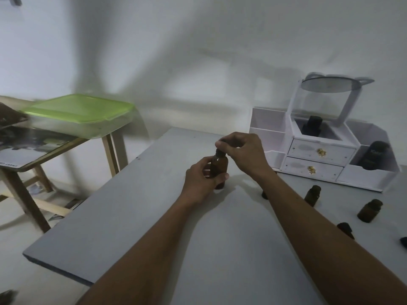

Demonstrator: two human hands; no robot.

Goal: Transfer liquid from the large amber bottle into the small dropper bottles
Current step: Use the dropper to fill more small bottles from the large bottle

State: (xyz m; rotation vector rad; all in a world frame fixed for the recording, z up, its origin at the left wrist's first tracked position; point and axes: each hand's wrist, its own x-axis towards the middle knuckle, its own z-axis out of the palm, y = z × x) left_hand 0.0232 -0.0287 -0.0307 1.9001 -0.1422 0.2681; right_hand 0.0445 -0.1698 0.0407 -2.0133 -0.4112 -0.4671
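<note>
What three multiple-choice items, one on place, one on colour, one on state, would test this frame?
1. Where is the large amber bottle?
A. on the floor
B. upright at the grey table, in the left hand
C. lying on a shelf

2. What colour is the box lid?
A. red
B. blue
C. green

3. What is the right hand doing?
A. resting flat
B. pinching the bottle's cap
C. holding a spoon

Answers:
1 B, the left hand grips the upright bottle's body.
2 C, the lid is plainly green.
3 B, the right hand closes on the dark cap.
</note>
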